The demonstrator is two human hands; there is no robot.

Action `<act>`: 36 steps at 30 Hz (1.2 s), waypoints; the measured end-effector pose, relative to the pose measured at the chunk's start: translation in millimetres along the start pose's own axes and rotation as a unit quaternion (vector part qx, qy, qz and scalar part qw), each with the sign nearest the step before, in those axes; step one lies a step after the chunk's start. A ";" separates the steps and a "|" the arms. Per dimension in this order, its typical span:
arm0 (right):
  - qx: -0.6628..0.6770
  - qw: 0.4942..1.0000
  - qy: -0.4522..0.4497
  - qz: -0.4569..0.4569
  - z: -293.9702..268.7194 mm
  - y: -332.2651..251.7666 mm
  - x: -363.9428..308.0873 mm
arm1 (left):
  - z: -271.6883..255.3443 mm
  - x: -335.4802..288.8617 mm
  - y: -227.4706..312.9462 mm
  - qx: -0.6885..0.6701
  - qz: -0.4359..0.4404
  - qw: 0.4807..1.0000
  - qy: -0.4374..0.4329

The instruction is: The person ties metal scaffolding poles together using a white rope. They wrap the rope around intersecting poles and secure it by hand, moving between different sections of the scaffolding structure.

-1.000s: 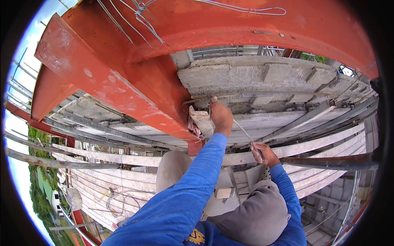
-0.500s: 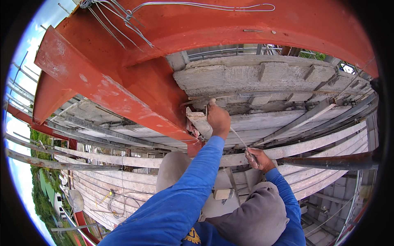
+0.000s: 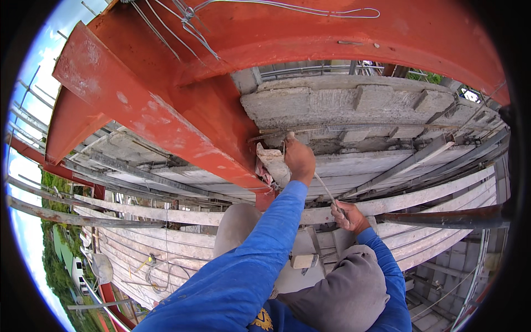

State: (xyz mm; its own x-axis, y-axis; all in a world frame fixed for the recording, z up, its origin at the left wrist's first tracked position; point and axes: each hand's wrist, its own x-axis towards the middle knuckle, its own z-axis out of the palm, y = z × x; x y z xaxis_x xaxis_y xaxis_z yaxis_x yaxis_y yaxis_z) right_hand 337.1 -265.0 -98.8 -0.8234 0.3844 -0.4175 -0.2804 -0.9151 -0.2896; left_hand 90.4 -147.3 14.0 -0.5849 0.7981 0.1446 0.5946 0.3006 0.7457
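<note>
Right hand (image 3: 350, 216) clamps a thin pale rod (image 3: 323, 185); left hand (image 3: 300, 159), grip hidden, sits beside a whitish block (image 3: 273, 160) near red beam (image 3: 160, 119).

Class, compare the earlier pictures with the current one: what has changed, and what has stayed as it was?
The right hand has shifted slightly left and down, toward the person's body, and the lower end of the thin pale rod it holds has moved with it. Nothing was visibly taken up or let go. The left hand stays at the pale block beside the red beam.
</note>
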 end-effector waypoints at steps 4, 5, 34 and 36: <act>0.008 1.000 -0.009 0.012 0.6 2.8 2.5 | 0.8 1.7 -9.6 0.024 0.031 0.999 0.033; 0.016 1.000 -0.009 0.014 -0.8 3.3 2.4 | 1.3 1.6 -8.5 0.031 0.039 0.998 0.041; -0.026 0.999 0.019 0.020 1.6 2.3 -12.1 | 33.8 -16.3 5.5 -0.234 -0.119 0.955 0.137; -0.044 0.999 0.025 0.016 4.5 -4.5 -15.5 | 39.7 -12.2 0.1 -0.353 -0.139 0.918 0.117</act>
State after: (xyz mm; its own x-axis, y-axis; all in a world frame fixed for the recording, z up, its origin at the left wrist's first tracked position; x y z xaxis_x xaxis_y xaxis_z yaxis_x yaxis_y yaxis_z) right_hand 348.8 -267.4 -87.2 -0.8047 0.3634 -0.4694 -0.2091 -0.9135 -0.3489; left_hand 119.5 -136.3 -13.5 -0.8117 0.5827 -0.0400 -0.0521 -0.0040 0.9986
